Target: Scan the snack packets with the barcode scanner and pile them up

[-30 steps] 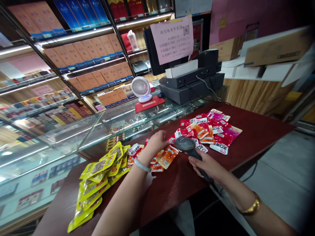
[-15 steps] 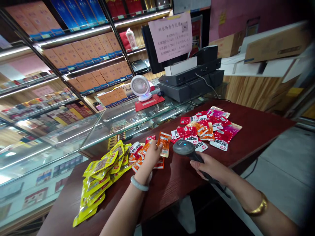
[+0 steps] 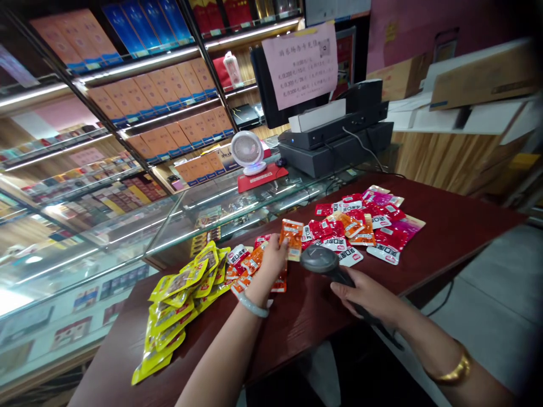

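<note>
Shop interior, dark-red worktop [image 3: 297,316] in front, lit from shelving behind. Nearest: R hand [image 3: 367,291], gold bangle [image 3: 458,367] on wrist; fingers wrapped round handle of handheld scanner [image 3: 320,259], held up over worktop, head pointed away. L hand [image 3: 274,255], pale bangle [image 3: 253,306] on wrist; orange packet [image 3: 292,234] pinched by its L edge btwn thumb & fingers, just beside scanner head, btwn the two red/orange groups. Whether it's fully clear of worktop can't be told.

Yellow packets [image 3: 182,294] stacked overlapping at L, apart from both hands. Red/orange cluster [image 3: 244,270] next to them, partly hidden by L hand. Bigger mixed pile [image 3: 360,226] (red, orange, pink, white-edged) spread at R, beyond scanner.

Progress (judged): approx. midway; one packet being handled singly, loose packets lying on both sides. Which group is done & which is left can't be confirmed; yellow stack appears untouched at this pt.

Further back: glass display case [image 3: 237,209], white fan [image 3: 247,150] on red mat [image 3: 263,179], black till unit [image 3: 322,155], monitor w/ pink sign [image 3: 301,68]. Farthest: shelves of boxed goods [image 3: 156,85], blurry.
</note>
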Available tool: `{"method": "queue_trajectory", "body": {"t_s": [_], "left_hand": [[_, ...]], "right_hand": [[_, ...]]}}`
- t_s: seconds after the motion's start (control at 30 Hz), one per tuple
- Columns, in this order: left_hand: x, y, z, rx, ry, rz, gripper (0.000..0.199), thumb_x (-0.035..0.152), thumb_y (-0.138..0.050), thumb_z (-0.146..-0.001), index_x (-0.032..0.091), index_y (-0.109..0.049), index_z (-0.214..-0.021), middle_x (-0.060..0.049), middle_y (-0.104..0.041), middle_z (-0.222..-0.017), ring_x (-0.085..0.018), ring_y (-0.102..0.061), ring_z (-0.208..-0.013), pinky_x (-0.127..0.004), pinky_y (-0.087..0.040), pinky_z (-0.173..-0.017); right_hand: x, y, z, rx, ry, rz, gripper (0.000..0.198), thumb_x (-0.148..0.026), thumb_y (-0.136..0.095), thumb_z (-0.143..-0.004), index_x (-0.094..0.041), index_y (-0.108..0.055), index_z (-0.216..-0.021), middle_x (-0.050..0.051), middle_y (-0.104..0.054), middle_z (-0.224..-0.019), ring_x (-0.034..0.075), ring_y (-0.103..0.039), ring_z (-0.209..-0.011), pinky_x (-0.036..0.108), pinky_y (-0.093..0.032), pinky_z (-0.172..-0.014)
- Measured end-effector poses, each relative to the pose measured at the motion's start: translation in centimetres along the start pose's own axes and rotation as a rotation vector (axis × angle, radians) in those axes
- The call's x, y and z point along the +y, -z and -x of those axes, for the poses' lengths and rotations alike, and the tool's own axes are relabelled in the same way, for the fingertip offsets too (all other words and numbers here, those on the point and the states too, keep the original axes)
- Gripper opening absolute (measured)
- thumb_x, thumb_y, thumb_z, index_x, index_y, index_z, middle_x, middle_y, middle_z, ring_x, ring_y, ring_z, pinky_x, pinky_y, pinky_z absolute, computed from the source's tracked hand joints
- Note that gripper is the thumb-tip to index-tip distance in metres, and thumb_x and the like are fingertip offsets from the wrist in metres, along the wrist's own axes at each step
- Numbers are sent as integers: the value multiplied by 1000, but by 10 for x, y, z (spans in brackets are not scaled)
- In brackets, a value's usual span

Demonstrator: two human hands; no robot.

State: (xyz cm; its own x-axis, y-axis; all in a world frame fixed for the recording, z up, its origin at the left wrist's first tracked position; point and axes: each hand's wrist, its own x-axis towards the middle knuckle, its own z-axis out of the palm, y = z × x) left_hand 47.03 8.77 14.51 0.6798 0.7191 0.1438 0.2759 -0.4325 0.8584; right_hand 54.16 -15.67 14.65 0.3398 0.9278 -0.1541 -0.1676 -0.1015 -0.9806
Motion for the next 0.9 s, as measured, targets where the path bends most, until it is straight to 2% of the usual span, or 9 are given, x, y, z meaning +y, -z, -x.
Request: {"method": "queue_trajectory", "body": {"t_s": [0.1,0.17,0.23,0.3,0.4,0.47,0.57,0.67,0.9], "left_hand": [[13,-19,-12,-148,-40,160,32,38,-49,-95,17,-56,-117,-9,-69,-102,-19,-66,-92,-31,-51,-81],[19,-17,-17,-170,-80,146,42,40,-49,-95,18,-50,-131,-11,-68,-112,-20,-65,-101,-34,-50,-88],[23,3,-16,-128,-131,-72,48,39,-56,-92,20,-48,-136,-11,-66,-120,-22,-62,-110,-37,-46,-95],[23,35,-10,-65,-160,-455,49,38,-64,-86,21,-55,-131,-13,-64,-126,-27,-56,-118,-41,-41,-102],[15,81,0,-33,-44,-993,44,47,-71,-78,16,-67,-109,-18,-64,-118,-37,-52,-119,-49,-38,-100],[6,97,4,-76,26,-1147,47,55,-71,-74,15,-68,-98,-18,-65,-113,-38,-52,-115,-47,-40,-96],[-6,100,7,-52,-3,-1166,46,59,-66,-77,17,-65,-97,-15,-65,-111,-35,-53,-112,-42,-41,-90],[-11,95,8,12,-56,-1097,40,54,-62,-83,19,-60,-101,-12,-67,-104,-31,-58,-106,-37,-40,-84],[-4,87,12,-120,30,-738,38,47,-68,-80,24,-54,-107,-4,-71,-92,-21,-65,-81,-27,-35,-64]], "right_hand": [[-1,0,-2,68,-32,-54,59,-62,-67,-81,-18,-51,-117,-10,-44,-56,6,-39,-41,18,-30,-39],[0,0,-3,88,-56,-69,58,-62,-66,-82,-19,-50,-118,-10,-45,-57,7,-39,-42,18,-29,-39],[1,0,-4,80,-71,-63,57,-62,-66,-82,-20,-50,-117,-9,-45,-57,7,-40,-42,18,-29,-40],[3,-1,-6,66,-76,-56,56,-61,-66,-82,-20,-49,-117,-9,-47,-57,7,-40,-43,18,-29,-40],[5,-4,-10,58,-80,-52,57,-60,-66,-83,-20,-48,-120,-9,-47,-57,7,-41,-43,18,-30,-40],[3,-9,-14,52,-75,-52,59,-61,-65,-83,-20,-47,-122,-9,-47,-57,7,-41,-43,18,-30,-40],[0,-17,-21,28,-51,-36,61,-60,-66,-83,-18,-46,-121,-10,-46,-56,7,-40,-41,19,-31,-39],[-3,-25,-28,23,-16,-14,57,-60,-67,-82,-17,-49,-115,-11,-45,-53,7,-40,-40,19,-33,-38],[-12,-41,-46,18,69,-87,51,-59,-66,-84,-19,-53,-113,-11,-45,-50,7,-38,-37,19,-29,-38]]}}
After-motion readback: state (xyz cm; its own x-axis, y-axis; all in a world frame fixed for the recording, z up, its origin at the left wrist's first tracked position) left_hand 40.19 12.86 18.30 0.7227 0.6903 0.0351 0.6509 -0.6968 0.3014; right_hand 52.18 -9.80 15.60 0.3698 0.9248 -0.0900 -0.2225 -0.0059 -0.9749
